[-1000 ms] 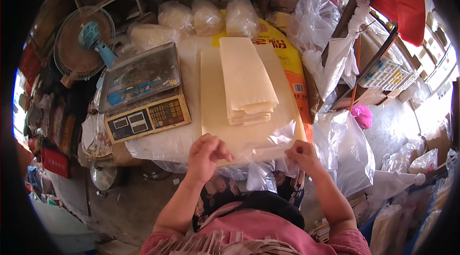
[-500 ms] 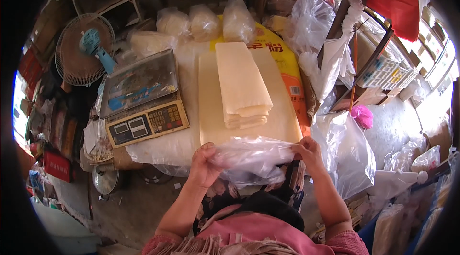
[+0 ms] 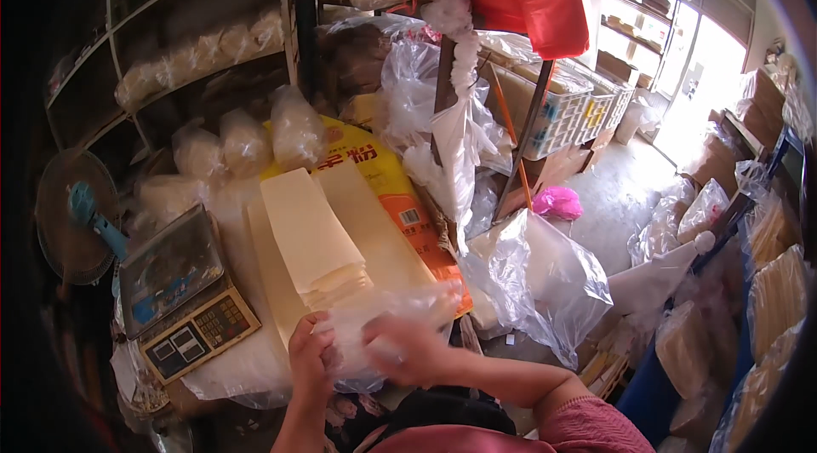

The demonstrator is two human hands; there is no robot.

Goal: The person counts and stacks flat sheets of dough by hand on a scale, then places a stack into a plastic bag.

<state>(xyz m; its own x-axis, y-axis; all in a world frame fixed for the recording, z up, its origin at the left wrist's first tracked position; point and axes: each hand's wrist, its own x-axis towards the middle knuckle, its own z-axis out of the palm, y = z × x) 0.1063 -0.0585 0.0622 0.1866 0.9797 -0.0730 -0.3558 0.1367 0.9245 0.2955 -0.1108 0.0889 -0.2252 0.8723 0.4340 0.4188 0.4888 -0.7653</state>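
Note:
A clear plastic bag [image 3: 436, 300] is spread over the near edge of the table, and my left hand [image 3: 311, 358] has its fingers closed on the bag's left side. My right hand [image 3: 408, 349], smeared by motion, is over the bag's near middle; its fingers cannot be made out. Just beyond the bag lies a stack of folded cream-coloured sheets [image 3: 308, 227], long and narrow. It rests on a wider cream sheet [image 3: 374, 213], which covers part of a yellow and orange printed sack [image 3: 407, 216].
A digital scale [image 3: 174, 283] stands left of the sheets, with a blue fan [image 3: 81, 206] behind it. Filled clear bags [image 3: 298, 125] line the table's far side. Loose plastic bags [image 3: 553, 278] hang at the right, near white crates [image 3: 557, 117] and a pink bundle [image 3: 557, 203].
The view has swung to the right. My right hand has left the bag's right end and come in close to my left hand, which still grips the bag.

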